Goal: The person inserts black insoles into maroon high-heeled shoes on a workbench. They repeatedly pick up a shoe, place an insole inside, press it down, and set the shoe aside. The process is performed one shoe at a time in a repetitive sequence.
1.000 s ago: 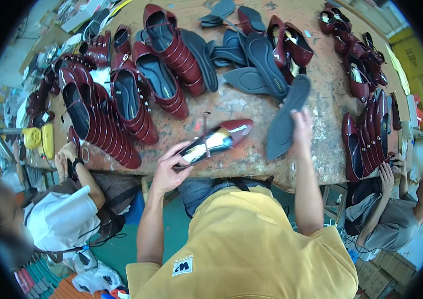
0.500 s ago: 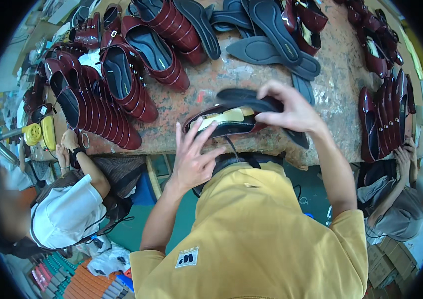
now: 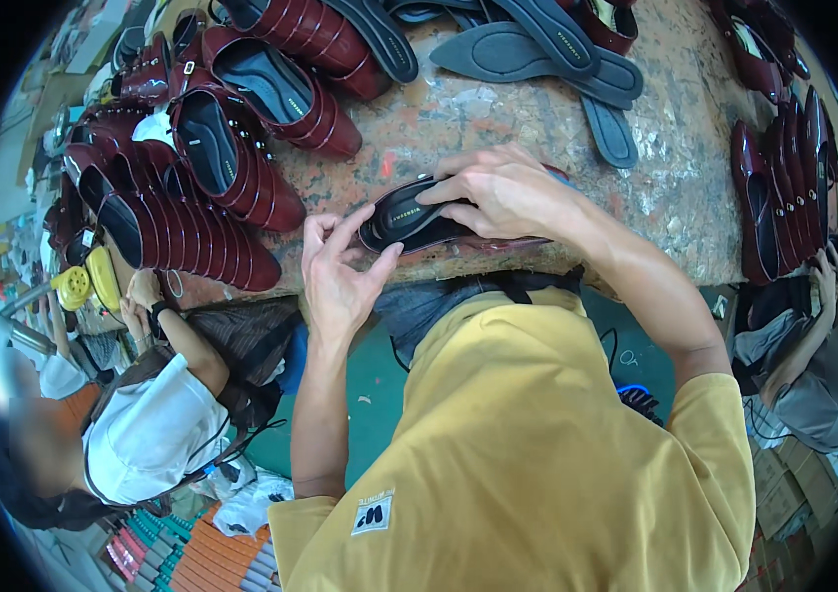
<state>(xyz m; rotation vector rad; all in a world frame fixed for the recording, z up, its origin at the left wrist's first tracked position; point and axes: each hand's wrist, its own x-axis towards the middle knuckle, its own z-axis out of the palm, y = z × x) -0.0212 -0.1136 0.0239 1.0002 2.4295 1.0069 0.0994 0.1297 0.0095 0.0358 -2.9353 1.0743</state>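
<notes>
A dark red shoe (image 3: 415, 247) lies sideways at the table's near edge, its heel toward my left. A black insole (image 3: 401, 213) lies inside it, its heel part showing. My left hand (image 3: 342, 264) grips the heel end, with the thumb on the near rim and the fingers at the back rim. Reaching into the shoe, my right hand (image 3: 498, 193) has bent fingers pressed on the insole and covers the middle and toe part.
Finished-looking dark red shoes (image 3: 204, 229) crowd the left of the worn table (image 3: 681, 187). Loose dark insoles (image 3: 513, 51) are piled at the far middle. More red shoes (image 3: 774, 212) stand at right. People sit at both sides, one in a white shirt (image 3: 157, 424).
The insole, held above the shoe in my right hand before, now lies inside it. My left hand has moved from the shoe's opening to its heel. The view has shifted slightly.
</notes>
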